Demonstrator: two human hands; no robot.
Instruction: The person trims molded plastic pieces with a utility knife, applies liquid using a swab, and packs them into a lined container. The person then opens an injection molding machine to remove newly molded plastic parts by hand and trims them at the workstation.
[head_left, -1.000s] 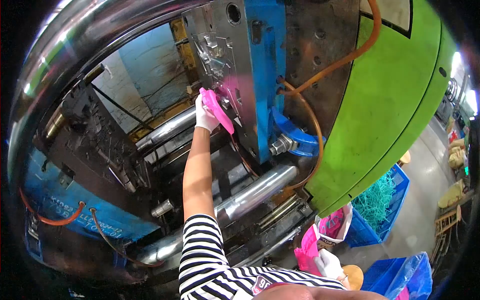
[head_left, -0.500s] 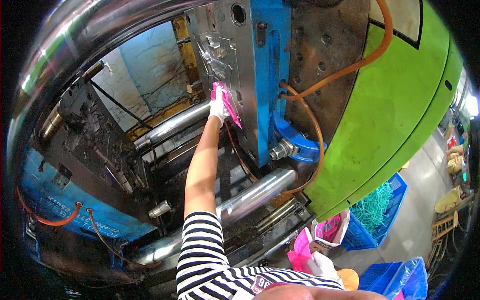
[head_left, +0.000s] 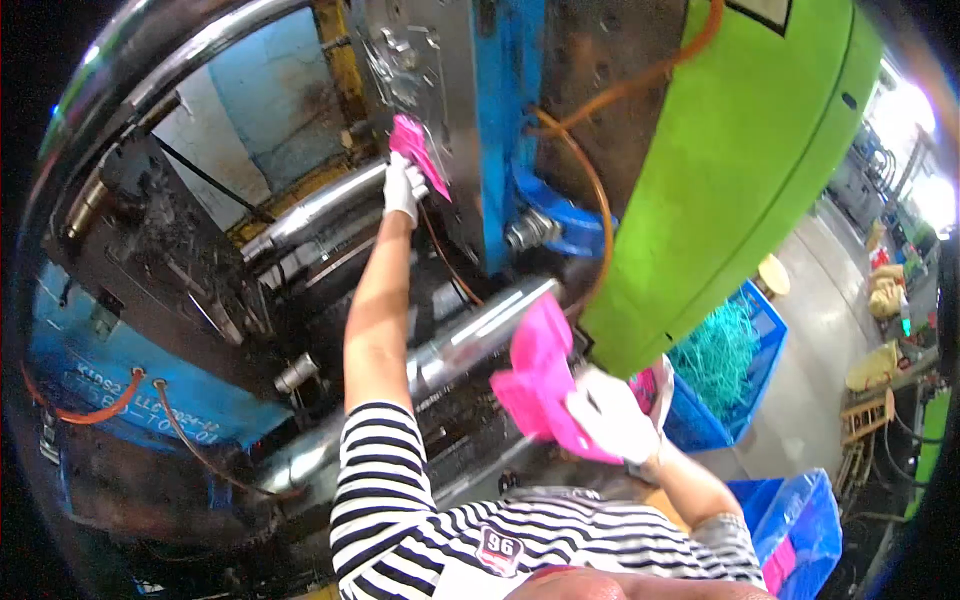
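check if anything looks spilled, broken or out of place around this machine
Nothing plainly stands out. The teal strands are tangled, but appear heaped within the blue crate. The left-side steel plate looks dark and grimy, possibly just from use. The pink piece in the right hand is too blurred to judge for damage.

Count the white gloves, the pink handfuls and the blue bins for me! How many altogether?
White gloves: 2 (left hand, right hand)
Pink handfuls: 2 (one per hand)
Blue bins: 2 (one holds green strands)
Total: 6
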